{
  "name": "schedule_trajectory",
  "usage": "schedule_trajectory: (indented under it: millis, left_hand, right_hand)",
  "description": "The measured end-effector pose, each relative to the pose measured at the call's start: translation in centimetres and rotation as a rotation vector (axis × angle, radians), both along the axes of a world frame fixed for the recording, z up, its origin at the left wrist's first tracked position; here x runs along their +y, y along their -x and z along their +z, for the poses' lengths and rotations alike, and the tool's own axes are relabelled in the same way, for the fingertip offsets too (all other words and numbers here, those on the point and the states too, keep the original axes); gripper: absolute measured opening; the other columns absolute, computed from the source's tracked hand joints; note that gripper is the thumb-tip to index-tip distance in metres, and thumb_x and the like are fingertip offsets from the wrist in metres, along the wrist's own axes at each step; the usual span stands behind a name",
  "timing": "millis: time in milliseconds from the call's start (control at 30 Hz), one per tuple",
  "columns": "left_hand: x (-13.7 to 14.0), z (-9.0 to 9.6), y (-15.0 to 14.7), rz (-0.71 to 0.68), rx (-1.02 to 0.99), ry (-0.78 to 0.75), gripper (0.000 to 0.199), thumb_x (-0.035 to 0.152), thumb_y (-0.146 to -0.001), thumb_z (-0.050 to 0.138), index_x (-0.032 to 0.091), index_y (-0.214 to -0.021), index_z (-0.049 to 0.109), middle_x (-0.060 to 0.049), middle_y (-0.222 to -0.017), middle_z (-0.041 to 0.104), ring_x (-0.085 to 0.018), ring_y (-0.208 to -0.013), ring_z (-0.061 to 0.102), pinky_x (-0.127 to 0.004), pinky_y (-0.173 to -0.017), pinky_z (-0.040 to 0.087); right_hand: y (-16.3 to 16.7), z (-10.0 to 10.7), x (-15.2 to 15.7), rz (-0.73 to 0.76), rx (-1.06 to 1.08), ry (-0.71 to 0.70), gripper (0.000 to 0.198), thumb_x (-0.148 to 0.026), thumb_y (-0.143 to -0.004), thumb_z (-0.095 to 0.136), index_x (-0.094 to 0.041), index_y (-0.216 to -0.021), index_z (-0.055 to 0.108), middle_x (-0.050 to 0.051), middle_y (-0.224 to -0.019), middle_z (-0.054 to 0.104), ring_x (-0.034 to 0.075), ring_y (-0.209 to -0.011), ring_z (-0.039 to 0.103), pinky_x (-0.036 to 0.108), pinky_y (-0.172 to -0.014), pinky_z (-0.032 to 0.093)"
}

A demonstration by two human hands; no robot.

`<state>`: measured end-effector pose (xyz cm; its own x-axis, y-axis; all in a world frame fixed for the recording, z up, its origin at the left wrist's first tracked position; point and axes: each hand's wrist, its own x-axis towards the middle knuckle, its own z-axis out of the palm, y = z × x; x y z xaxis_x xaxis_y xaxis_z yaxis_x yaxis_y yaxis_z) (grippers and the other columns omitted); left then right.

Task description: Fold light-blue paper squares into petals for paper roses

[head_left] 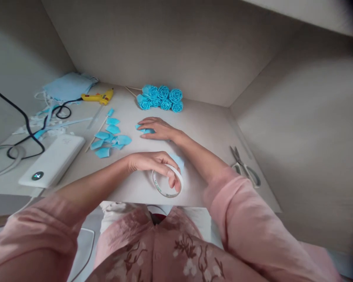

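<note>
Holding tape roll (158,186) in left hand (153,161), fingers curled at ring's upper rim; palm down, wrist reaching in from left. Roll tilted, near table's (129,192) front edge; contact with table cannot tell. Blue petal (147,131) farther from body, beyond left hand, under right hand (159,128), the nearer one. Petal's long axis mostly covered, cannot tell. Right forearm slants across to left; palm down, fingers slightly spread, pinching or only resting cannot tell. Loose petals (124,140) just left.
</note>
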<state>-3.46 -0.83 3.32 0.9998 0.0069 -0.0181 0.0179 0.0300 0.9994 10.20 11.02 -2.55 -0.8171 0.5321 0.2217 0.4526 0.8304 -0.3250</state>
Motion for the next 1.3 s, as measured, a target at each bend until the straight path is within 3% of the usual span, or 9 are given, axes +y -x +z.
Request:
schedule_trajectory:
  millis: [100, 200, 400, 500, 600, 733, 900, 1033, 1300]
  left_hand:
    - [0.2, -0.4, 0.3, 0.05, -0.062, 0.045, 0.034, 0.046, -0.087, 0.065, 0.014, -0.081, 0.077, -0.013, -0.086, 0.075, -0.022, -0.08, 0.068, -0.029, -0.074, 0.05]
    - [0.4, -1.0, 0.5, 0.188, -0.159, 0.189, 0.034, 0.044, -0.084, 0.067, 0.013, -0.074, 0.074, -0.014, -0.083, 0.074, -0.024, -0.078, 0.068, -0.033, -0.076, 0.05]
    - [0.9, -1.7, -0.3, 0.566, -0.344, 0.371, 0.031, 0.042, -0.085, 0.065, 0.011, -0.081, 0.068, -0.01, -0.068, 0.068, -0.02, -0.064, 0.063, -0.032, -0.066, 0.047]
    - [1.2, -1.8, -0.6, 0.667, -0.395, 0.402, 0.025, 0.039, -0.089, 0.062, 0.014, -0.09, 0.064, -0.006, -0.066, 0.067, -0.017, -0.06, 0.06, -0.031, -0.066, 0.046]
    - [1.3, -2.0, -0.7, 0.707, -0.426, 0.377, 0.027, 0.041, -0.09, 0.062, 0.015, -0.098, 0.063, -0.005, -0.066, 0.066, -0.016, -0.062, 0.058, -0.03, -0.068, 0.043]
    - [1.4, -2.2, -0.6, 0.728, -0.432, 0.353, 0.032, 0.041, -0.087, 0.066, 0.014, -0.104, 0.067, -0.006, -0.07, 0.068, -0.018, -0.072, 0.061, -0.031, -0.075, 0.043]
    - [1.8, -2.7, -0.4, 0.653, -0.425, 0.409, 0.036, 0.036, -0.086, 0.059, 0.012, -0.108, 0.074, -0.01, -0.082, 0.072, -0.022, -0.081, 0.064, -0.036, -0.085, 0.043]
    - [1.7, -3.1, -0.4, 0.665, -0.403, 0.413, 0.028, 0.025, -0.086, 0.063, 0.013, -0.109, 0.074, -0.009, -0.079, 0.071, -0.02, -0.078, 0.064, -0.035, -0.081, 0.044]
    - [1.6, -3.0, -0.3, 0.636, -0.374, 0.423, 0.027, 0.034, -0.09, 0.063, 0.013, -0.104, 0.074, -0.007, -0.07, 0.068, -0.018, -0.069, 0.063, -0.031, -0.071, 0.047]
  right_hand:
    - [-2.9, 0.2, -1.9, -0.018, 0.055, 0.028, 0.035, -0.045, -0.087, 0.066, -0.023, -0.114, 0.071, 0.01, -0.134, 0.065, 0.025, -0.127, 0.058, 0.045, -0.111, 0.037]
    - [-6.2, 1.0, -4.4, -0.092, 0.147, 0.135, 0.032, -0.051, -0.083, 0.069, -0.022, -0.097, 0.071, 0.009, -0.122, 0.071, 0.025, -0.117, 0.063, 0.045, -0.109, 0.039]
    - [-8.6, 3.3, -9.3, -0.536, 0.931, 0.361, 0.046, -0.064, -0.094, 0.042, -0.025, -0.105, 0.065, 0.006, -0.118, 0.071, 0.019, -0.116, 0.063, 0.038, -0.106, 0.045]
    - [-7.8, 3.5, -11.0, -0.515, 1.004, 0.591, 0.062, -0.074, -0.091, 0.035, -0.025, -0.113, 0.066, 0.008, -0.11, 0.074, 0.021, -0.109, 0.068, 0.041, -0.101, 0.05]
    - [-6.9, 2.9, -12.1, -0.474, 0.966, 0.722, 0.06, -0.074, -0.084, 0.051, -0.025, -0.113, 0.068, 0.007, -0.106, 0.075, 0.023, -0.105, 0.069, 0.042, -0.098, 0.052]
    - [-6.7, 2.0, -12.1, -0.527, 1.05, 0.679, 0.045, -0.058, -0.072, 0.077, -0.026, -0.103, 0.072, 0.001, -0.087, 0.074, 0.018, -0.085, 0.069, 0.037, -0.088, 0.055]
    - [-7.5, 2.1, -11.6, -0.558, 1.154, 0.644, 0.035, -0.052, -0.076, 0.075, -0.027, -0.1, 0.071, -0.002, -0.081, 0.069, 0.013, -0.074, 0.065, 0.032, -0.079, 0.055]
    - [-7.6, 2.6, -11.8, -0.534, 1.233, 0.657, 0.036, -0.05, -0.073, 0.079, -0.028, -0.098, 0.067, -0.004, -0.081, 0.069, 0.01, -0.07, 0.063, 0.028, -0.074, 0.054]
    - [-7.2, 3.0, -12.3, -0.59, 1.155, 0.482, 0.034, -0.053, -0.074, 0.077, -0.025, -0.09, 0.068, -0.002, -0.076, 0.071, 0.012, -0.066, 0.062, 0.028, -0.067, 0.052]
